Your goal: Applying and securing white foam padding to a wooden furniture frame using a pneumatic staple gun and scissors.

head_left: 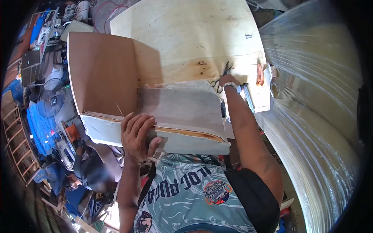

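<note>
My left hand point(136, 134) rests over the near edge of a box-like frame covered in pale fabric point(186, 141), fingers draped across the rim and thumb apart. A strip of bare wood point(186, 133) shows along that rim. On the plywood sheet point(186, 39) beyond, my right hand point(228, 80) closes on a pair of scissors point(227, 69), whose dark blades point away from me. The scissors' loops stick out left of the hand, and my fingers partly hide the grip. Grey cloth point(178, 105) lines the inside of the frame.
A brown panel point(103, 73) stands at the frame's left. Right of my wrist lie a narrow bluish object point(247, 97) and a reddish-brown item point(260, 74). Large plastic-wrapped pieces point(311, 85) line the right. At left are a fan point(52, 99) and another person point(97, 174).
</note>
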A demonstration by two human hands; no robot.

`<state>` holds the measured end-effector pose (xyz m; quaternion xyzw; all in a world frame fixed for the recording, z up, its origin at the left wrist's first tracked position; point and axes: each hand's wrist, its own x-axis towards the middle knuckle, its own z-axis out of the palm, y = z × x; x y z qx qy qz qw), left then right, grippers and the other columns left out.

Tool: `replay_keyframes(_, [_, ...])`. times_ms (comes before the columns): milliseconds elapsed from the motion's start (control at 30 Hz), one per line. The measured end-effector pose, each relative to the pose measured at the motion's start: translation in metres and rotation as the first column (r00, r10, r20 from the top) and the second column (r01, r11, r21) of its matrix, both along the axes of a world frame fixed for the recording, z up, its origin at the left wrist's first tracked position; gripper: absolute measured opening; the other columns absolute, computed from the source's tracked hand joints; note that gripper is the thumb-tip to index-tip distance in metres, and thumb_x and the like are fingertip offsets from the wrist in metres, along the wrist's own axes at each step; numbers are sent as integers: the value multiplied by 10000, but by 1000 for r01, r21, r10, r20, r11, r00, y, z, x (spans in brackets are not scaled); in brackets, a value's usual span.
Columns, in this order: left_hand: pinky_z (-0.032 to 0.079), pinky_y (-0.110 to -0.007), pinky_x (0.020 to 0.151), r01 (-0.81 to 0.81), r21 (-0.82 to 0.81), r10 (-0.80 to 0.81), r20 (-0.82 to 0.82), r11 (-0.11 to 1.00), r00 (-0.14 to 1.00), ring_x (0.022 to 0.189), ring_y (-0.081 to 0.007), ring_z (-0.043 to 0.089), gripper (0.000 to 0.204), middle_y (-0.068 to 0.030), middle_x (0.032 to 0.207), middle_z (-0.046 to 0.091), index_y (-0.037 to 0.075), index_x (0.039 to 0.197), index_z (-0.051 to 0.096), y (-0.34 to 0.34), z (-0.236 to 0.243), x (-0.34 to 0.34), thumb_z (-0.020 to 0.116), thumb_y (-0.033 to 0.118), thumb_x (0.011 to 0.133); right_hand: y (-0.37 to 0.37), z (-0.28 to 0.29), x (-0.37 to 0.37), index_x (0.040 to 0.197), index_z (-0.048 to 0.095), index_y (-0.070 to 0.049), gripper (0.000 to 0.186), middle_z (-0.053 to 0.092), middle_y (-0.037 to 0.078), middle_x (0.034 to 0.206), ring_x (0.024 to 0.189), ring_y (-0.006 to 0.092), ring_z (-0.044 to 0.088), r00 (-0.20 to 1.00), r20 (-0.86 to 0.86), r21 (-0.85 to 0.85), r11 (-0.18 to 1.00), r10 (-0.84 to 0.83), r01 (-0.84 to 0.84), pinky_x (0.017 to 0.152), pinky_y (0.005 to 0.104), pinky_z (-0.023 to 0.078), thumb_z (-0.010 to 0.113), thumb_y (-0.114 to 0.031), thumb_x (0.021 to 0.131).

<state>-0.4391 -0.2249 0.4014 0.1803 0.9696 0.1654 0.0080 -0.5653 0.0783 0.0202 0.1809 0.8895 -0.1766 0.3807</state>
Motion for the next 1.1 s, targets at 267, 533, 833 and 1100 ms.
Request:
replay_keyframes(267, [355,-492,1064,3,27,-3,9,1000,1000,1097,-301,597,488,-113,1135,651,41,1123,647,-2,3,-1,672,416,812,5,-48,0,1066,701,-28,479,676,255,1101,1059,407,650,991,-75,-44,994,-107,104,918,466,517,606,-405,786])
replay_keyframes(533, [399,-500,1053,27,119,-12,-122,993,992,1166,-320,568,566,-128,1204,619,45,1158,631,-20,5,12,697,496,822,42,-32,35,1201,460,-42,391,621,90,763,543,205,569,588,6,-797,351,-809,491,473,351,491,659,-77,867])
replay_keyframes(833, [418,-443,1033,270,367,-162,-300,890,940,1124,-254,577,328,-76,1115,625,76,1010,629,-44,1,22,709,343,835,55,83,200,933,627,-6,383,580,55,727,562,166,538,466,39,-637,337,-884,693,479,309,441,602,-388,951])
replay_keyframes(1100, [180,-478,1210,499,67,-489,-124,864,864,1450,-252,291,745,-86,1541,362,124,1413,463,-188,-16,71,710,406,770,-63,120,474,760,613,-46,75,614,94,693,579,153,574,349,474,-472,101,-809,876,461,288,468,664,-98,777])
